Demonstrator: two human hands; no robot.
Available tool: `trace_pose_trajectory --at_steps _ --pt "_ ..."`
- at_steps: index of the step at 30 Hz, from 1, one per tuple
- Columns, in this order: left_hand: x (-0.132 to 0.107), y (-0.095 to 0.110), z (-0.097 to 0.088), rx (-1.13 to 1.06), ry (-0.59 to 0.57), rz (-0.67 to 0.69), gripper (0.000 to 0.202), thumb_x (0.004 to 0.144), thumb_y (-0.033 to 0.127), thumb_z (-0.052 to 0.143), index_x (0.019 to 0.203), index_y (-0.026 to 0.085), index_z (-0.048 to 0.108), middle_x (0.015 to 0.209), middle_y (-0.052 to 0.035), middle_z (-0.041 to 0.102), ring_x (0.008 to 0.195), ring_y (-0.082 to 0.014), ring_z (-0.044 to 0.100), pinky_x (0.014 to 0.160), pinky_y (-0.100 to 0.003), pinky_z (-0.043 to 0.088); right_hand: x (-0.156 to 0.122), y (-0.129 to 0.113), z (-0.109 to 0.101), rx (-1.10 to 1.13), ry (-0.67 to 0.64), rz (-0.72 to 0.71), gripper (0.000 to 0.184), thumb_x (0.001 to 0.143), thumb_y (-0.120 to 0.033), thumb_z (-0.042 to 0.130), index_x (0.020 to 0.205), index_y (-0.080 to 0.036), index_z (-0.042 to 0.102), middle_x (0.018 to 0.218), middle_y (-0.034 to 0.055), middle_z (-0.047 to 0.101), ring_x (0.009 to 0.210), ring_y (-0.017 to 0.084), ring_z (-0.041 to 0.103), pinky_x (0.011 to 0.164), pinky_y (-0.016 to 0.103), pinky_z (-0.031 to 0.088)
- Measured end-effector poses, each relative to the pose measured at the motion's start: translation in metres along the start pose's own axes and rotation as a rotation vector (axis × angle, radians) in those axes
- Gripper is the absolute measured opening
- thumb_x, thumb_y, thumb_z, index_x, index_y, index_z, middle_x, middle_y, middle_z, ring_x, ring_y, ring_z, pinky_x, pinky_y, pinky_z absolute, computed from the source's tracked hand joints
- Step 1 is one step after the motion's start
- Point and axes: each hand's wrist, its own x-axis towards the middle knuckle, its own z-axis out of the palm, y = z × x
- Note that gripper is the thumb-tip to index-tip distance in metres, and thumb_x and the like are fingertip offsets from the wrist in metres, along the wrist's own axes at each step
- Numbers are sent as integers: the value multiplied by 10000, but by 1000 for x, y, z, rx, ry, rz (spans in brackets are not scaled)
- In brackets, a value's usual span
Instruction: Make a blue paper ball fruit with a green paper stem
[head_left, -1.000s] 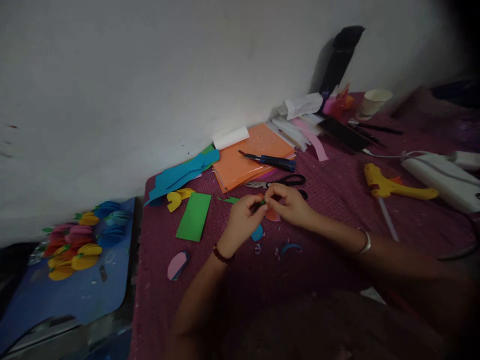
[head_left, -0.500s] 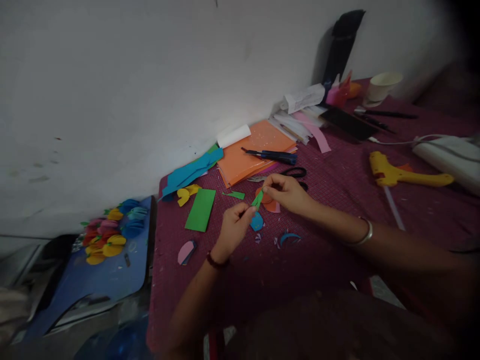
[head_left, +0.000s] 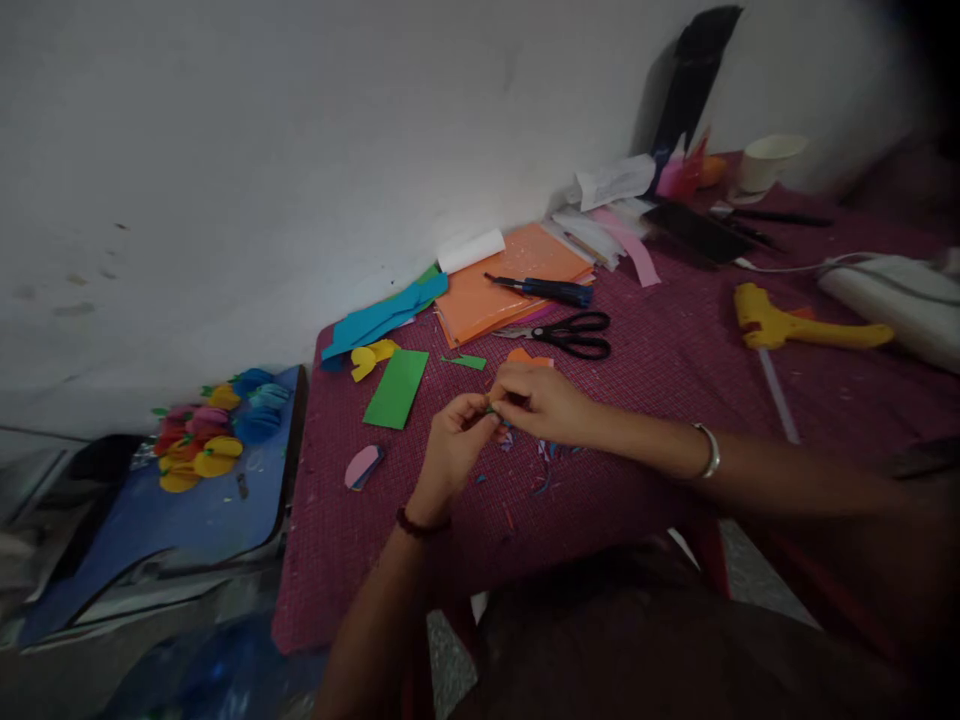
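Both your hands are closed in a fingertip pinch: left hand [head_left: 459, 440] and right hand [head_left: 551, 402] meet on a small green piece [head_left: 492, 408], thin sheet by the look. It sits just above the table, mostly hidden by your fingers, so I can't tell its outline.

Tabletop [head_left: 330, 570] is maroon with a fine woven-looking grid, rounded at the near left corner.

Nearby stock: flat green rectangle [head_left: 397, 389], straight edges, left of your hands. Jagged green offcut [head_left: 469, 362] beyond your fingertips. Curvy yellow cutouts [head_left: 371, 358], long blue strips [head_left: 386, 312] overlapping, rounded pink cutout [head_left: 364, 466] layered on darker ones. Glossy, flecked orange stack [head_left: 480, 305] carries a blue-and-black tool [head_left: 551, 291]. Orange cutouts [head_left: 531, 356] just past your right hand, partly covered. Fine scraps [head_left: 547, 470] below it.

Edges: scissors [head_left: 577, 333] lie flat, black loops to the right, metal tips just beside the orange stack. Far edge runs near the wall [head_left: 225, 200]; left edge drops to a blue board [head_left: 259, 500] bearing layered paper shapes [head_left: 214, 440].

Room: wide stretch of cloth between scissors and yellow glue gun [head_left: 787, 325]; another between pink cutout and front edge.
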Motion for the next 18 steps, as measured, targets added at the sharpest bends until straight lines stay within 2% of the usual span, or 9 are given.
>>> trace_pose_trajectory --at_steps 5,8,10,12,13,15,18 --pt "-3 -4 -8 98 46 45 154 721 283 701 701 138 653 582 14 626 530 -85 546 546 -211 437 4 -3 7 83 -17 67 111 818 -161 521 710 -159 547 662 -13 543 608 107 510 563 213 379" --pt "-1 -6 -12 104 69 80 167 751 300 681 701 141 672 566 19 609 511 -76 519 527 -209 416 6 14 -5 50 -50 124 93 855 -203 496 839 -157 575 744 10 603 657 124 565 595 227 435" --pt "2 -9 -14 36 84 74 186 762 316 671 703 140 674 584 13 613 519 -77 525 526 -212 417 4 38 -23 -101 -56 150 215 859 -182 477 1051 -140 565 953 69 653 823 157 618 728 269 479" --pt "3 -13 -17 -78 99 40 198 753 329 675 711 135 673 608 4 619 540 -85 544 526 -215 423 -1 66 -45 -429 -85 238 350 813 -118 489 1156 -114 560 1109 132 636 1002 223 598 889 345 447" --pt "4 -15 -19 -137 111 16 202 742 332 685 724 131 676 618 0 621 549 -89 553 525 -216 427 -3 79 -55 -583 -125 309 402 794 -102 498 1192 -99 558 1157 160 618 1051 257 582 921 378 429" --pt "5 -17 -23 -237 136 -33 217 714 330 712 759 119 684 630 -6 622 560 -96 569 527 -218 436 -9 100 -71 -749 -227 411 446 798 -86 478 1238 -92 550 1213 175 593 1080 278 569 919 382 422" --pt "5 -20 -29 -358 160 -112 220 697 287 737 796 96 691 657 -23 635 584 -102 592 556 -221 462 -13 112 -83 -816 -297 485 466 832 -139 487 1296 -101 513 1207 198 575 1022 273 588 828 337 434"
